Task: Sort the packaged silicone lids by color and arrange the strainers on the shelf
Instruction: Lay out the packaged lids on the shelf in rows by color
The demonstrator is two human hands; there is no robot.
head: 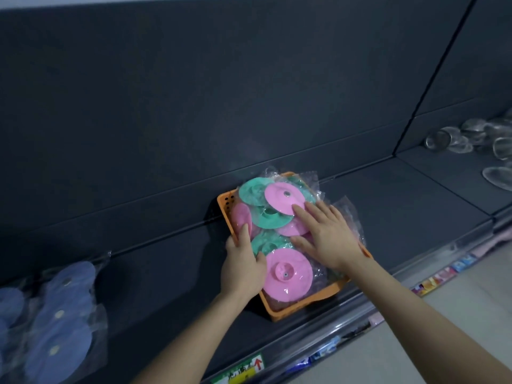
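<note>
An orange plastic basket [302, 307] sits on the dark shelf, piled with pink and green silicone lids in clear bags. A large pink lid [288, 275] lies at the near end, a green lid [273, 217] in the middle, another pink lid [281, 196] at the far end. My left hand [243, 266] grips the basket's left rim, thumb over the edge beside the near pink lid. My right hand [328, 235] lies flat on the pile, fingers spread, fingertips touching the far pink lid. Several metal mesh strainers [471, 137] lie loose at the far right of the shelf.
Blue packaged lids [58, 322] lie at the shelf's left end. The dark shelf [401, 206] has a tall back panel and a vertical divider on the right. Price labels [432, 282] run along the front rail, with pale floor beyond.
</note>
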